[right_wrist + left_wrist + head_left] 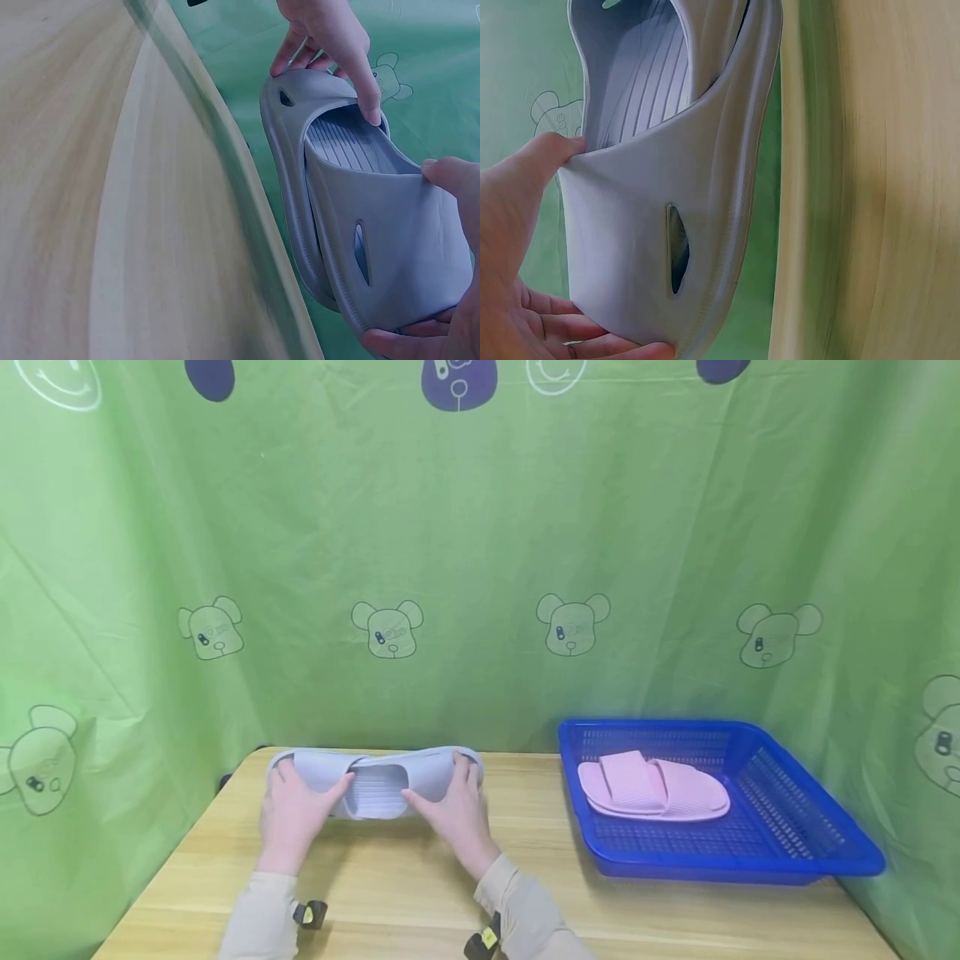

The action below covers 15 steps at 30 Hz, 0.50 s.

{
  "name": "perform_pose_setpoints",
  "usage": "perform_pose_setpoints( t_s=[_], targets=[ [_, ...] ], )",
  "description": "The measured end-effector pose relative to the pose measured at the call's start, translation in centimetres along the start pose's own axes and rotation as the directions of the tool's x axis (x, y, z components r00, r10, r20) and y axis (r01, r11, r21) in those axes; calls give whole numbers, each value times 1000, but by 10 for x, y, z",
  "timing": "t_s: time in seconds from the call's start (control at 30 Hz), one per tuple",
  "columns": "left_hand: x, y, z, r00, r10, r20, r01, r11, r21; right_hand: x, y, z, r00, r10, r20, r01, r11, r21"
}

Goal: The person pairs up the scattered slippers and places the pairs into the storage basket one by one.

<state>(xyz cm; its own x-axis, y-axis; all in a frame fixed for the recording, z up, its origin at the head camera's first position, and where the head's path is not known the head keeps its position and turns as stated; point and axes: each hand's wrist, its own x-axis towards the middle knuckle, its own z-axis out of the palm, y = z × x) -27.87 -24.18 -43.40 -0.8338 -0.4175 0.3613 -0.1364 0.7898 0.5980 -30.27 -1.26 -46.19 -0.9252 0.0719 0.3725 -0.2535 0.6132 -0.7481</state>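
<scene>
A pair of pale grey slippers [378,793], laid together with their toes at opposite ends, is held over the far left part of the table. My left hand [291,814] grips the left end, its thumb on the edge of the strap and its fingers around the toe. At the other end my right hand [459,814] grips in the same way. The right wrist view shows one grey slipper [401,240] overlapping the other, with both hands on them. In the left wrist view the slipper strap [630,225] has a slit in its side.
A blue plastic basket [701,866] stands on the right of the wooden table [405,893]. Inside it lies a pair of pink slippers [693,789], stacked together. A green curtain [480,527] with bear prints hangs behind the table and along both sides.
</scene>
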Motion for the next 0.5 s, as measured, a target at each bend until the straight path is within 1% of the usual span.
perform_pose_setpoints(
  t_s=[0.27, 0.33, 0.5],
  targets=[
    [-1, -1, 1, 1000, 6, -22, -6, 1000, 13, -3, 0, 3, 1000, -3, 5, 3, 1000, -7],
    [-1, -2, 1, 1000, 7, -26, -7, 1000, 19, -3, 0, 2, 1000, -5, 21, 5, 1000, -13],
    [2, -6, -3, 999, -3, -33, 5, 999, 44, -4, -1, 0, 996, -46, 80, 49, 998, -26]
  ],
)
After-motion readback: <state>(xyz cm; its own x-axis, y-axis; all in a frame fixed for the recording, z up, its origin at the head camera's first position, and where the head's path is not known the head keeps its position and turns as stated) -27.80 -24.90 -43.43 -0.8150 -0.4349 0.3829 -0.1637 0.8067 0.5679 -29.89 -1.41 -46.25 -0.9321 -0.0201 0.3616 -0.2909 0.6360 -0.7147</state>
